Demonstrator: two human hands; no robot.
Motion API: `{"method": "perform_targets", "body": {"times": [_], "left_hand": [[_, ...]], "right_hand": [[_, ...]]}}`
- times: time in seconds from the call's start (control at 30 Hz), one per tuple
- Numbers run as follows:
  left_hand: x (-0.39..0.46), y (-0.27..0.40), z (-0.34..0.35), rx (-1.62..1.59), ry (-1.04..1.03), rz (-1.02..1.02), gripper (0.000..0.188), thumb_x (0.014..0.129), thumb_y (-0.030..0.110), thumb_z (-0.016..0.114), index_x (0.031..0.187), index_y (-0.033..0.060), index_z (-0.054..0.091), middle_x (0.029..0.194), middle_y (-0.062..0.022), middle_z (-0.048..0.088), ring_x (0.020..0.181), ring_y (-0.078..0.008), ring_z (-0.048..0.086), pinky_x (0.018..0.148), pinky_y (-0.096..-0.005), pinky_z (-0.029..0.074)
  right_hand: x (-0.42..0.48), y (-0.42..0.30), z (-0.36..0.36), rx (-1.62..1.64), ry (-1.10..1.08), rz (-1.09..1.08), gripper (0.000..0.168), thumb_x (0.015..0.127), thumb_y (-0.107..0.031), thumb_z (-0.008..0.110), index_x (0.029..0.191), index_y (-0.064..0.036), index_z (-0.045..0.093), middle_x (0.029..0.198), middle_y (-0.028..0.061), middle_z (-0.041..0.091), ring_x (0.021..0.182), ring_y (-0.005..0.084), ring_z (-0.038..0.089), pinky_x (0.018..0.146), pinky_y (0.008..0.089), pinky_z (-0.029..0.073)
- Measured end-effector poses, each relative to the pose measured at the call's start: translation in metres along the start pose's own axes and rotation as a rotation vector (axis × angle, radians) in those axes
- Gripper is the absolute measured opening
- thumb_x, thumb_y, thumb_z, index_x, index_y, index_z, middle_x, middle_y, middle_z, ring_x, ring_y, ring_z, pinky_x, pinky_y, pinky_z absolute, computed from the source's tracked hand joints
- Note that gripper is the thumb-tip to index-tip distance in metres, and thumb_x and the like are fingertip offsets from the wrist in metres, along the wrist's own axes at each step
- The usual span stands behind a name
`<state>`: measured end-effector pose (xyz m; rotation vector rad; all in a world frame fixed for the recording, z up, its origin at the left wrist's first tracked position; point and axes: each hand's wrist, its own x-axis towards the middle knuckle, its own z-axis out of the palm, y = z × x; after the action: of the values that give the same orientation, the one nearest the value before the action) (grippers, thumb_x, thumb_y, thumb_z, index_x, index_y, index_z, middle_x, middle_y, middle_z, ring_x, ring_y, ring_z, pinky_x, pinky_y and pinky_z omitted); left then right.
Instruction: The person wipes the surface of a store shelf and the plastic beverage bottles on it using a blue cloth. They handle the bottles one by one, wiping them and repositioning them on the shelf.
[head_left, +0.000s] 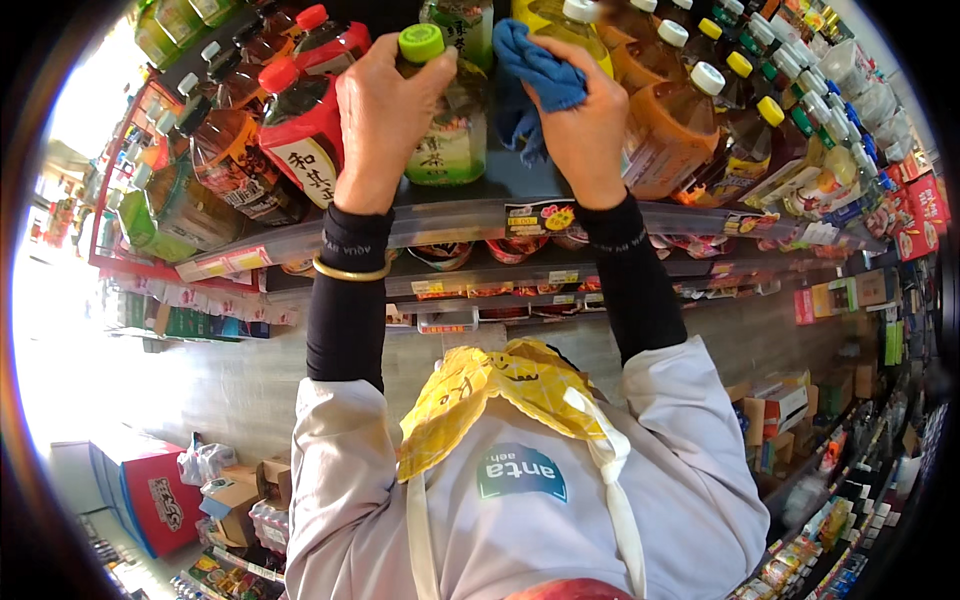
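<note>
My left hand (390, 112) has its thumb and fingers around the neck of a green tea bottle (450, 139), just under its bright green cap. The bottle stands upright near the front edge of a dark shelf (517, 176). Bunched in my right hand (581, 112) is a blue cloth (532, 67), part of which hangs down beside the bottle. A red-capped bottle with a red label (300, 135) is left of my left wrist. To the right of my right hand stands a white-capped bottle of orange-brown drink (671, 127). Another green tea bottle (472, 30) is behind the held one.
Many drink bottles crowd the shelf on both sides. A clear price rail (450, 223) runs along its front edge, with lower shelves of packaged goods (442, 255) beneath. Cardboard boxes (780, 405) stand on the floor behind at right, and a red box-shaped unit (161, 491) at lower left.
</note>
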<state>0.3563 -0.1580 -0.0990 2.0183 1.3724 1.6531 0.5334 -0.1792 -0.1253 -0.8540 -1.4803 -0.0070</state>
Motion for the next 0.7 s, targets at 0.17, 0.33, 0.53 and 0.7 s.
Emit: {"method": "perform_targets", "body": {"times": [0.17, 0.33, 0.53, 0.7], "left_hand": [[-0.015, -0.002, -0.001, -0.177, 0.040, 0.007, 0.027, 0.083, 0.020, 0.076, 0.100, 0.0003, 0.069, 0.085, -0.0076, 0.072, 0.076, -0.0086, 0.063, 0.071, -0.0266, 0.051], [-0.030, -0.009, -0.007, -0.170, 0.115, 0.068, 0.026, 0.082, 0.016, 0.076, 0.101, -0.0002, 0.067, 0.082, -0.0064, 0.069, 0.074, -0.0078, 0.061, 0.069, -0.0255, 0.051], [-0.036, 0.001, -0.014, -0.170, 0.109, 0.152, 0.027, 0.079, 0.015, 0.075, 0.100, 0.0013, 0.065, 0.088, -0.0169, 0.066, 0.079, -0.0332, 0.066, 0.069, -0.0348, 0.052], [-0.044, -0.007, -0.023, -0.105, 0.143, 0.235, 0.031, 0.078, 0.012, 0.075, 0.105, 0.0014, 0.063, 0.096, -0.0177, 0.067, 0.091, -0.0352, 0.066, 0.094, -0.0396, 0.051]], "right_hand": [[0.040, 0.032, 0.033, -0.174, -0.235, -0.156, 0.032, 0.080, 0.000, 0.068, 0.110, -0.006, 0.067, 0.096, 0.0176, 0.070, 0.090, 0.0307, 0.069, 0.077, 0.0348, 0.053], [0.051, 0.072, 0.056, -0.283, -0.898, -0.158, 0.029, 0.074, -0.006, 0.068, 0.103, -0.004, 0.067, 0.096, 0.0228, 0.067, 0.096, 0.0421, 0.062, 0.081, 0.0452, 0.051], [0.003, 0.176, 0.095, 0.108, -0.940, 0.067, 0.026, 0.076, -0.026, 0.072, 0.088, -0.003, 0.069, 0.086, 0.0221, 0.068, 0.087, 0.0415, 0.065, 0.073, 0.0456, 0.052], [0.008, 0.148, 0.136, -0.175, -0.968, -0.078, 0.020, 0.085, -0.022, 0.059, 0.091, -0.007, 0.070, 0.092, 0.0192, 0.066, 0.092, 0.0368, 0.065, 0.078, 0.0443, 0.054]]}}
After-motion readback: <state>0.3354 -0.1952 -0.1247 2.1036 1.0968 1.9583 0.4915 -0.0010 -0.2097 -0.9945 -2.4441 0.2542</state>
